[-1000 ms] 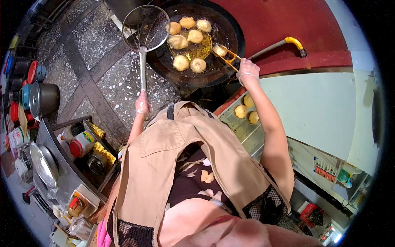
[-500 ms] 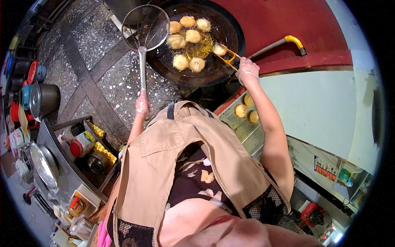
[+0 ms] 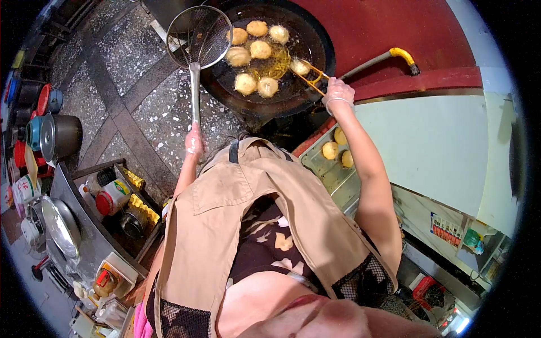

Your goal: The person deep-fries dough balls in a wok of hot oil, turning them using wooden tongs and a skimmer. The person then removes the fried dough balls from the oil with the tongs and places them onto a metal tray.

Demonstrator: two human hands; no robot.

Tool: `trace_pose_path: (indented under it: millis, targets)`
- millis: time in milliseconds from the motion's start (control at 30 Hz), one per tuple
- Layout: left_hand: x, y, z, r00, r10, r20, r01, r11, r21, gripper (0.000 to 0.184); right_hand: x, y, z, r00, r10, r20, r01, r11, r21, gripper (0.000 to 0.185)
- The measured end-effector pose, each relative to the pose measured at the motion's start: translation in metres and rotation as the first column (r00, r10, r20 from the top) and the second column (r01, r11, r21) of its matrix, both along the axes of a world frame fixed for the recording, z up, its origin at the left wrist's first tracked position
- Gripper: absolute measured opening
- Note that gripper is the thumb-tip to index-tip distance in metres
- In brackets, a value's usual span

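In a clear glove, my left hand (image 3: 195, 141) is closed round the handle of a round wire-mesh strainer (image 3: 213, 48). The strainer is held out at the left rim of a large dark wok (image 3: 307, 34). My right hand (image 3: 340, 93), also gloved, grips a pair of yellowish tongs (image 3: 316, 80). Their tips are at a pale fried ball (image 3: 300, 67) on the right side of the oil; whether they pinch it I cannot tell. Several other golden balls (image 3: 261, 49) float in the bubbling oil.
A metal tray (image 3: 317, 163) under my right forearm holds a few fried balls (image 3: 330, 150). A yellow-ended pipe (image 3: 389, 56) crosses the red surface right of the wok. Jars and a metal lid (image 3: 61, 226) stand on the left counter, near a large pot (image 3: 65, 137).
The floating balls have drifted slightly left and down in the oil. The tongs have shifted a little, with their tips still at the right-hand ball. The strainer is nearly unmoved.
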State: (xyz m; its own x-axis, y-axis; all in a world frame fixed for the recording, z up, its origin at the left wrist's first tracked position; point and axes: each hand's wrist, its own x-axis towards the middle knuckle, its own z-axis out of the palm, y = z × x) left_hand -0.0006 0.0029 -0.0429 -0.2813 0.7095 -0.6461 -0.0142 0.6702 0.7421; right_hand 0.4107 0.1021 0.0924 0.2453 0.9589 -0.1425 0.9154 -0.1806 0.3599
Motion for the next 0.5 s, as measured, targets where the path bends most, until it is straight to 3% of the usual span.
trace_pose_path:
  millis: [333, 500]
  targets:
    - [-0.002, 0.0, -0.007, 1.0, 0.01, 0.008, -0.01, 1.0, -0.016, 0.064, -0.005, -0.002, 0.008, 1.0, -0.026, -0.01, 0.025, 0.999, -0.027, 0.021]
    - [-0.003, -0.001, -0.007, 1.0, 0.003, 0.002, -0.003, 1.0, 0.008, 0.064, -0.015, -0.007, 0.031, 0.995, -0.081, -0.066, 0.072, 0.989, -0.127, 0.04]
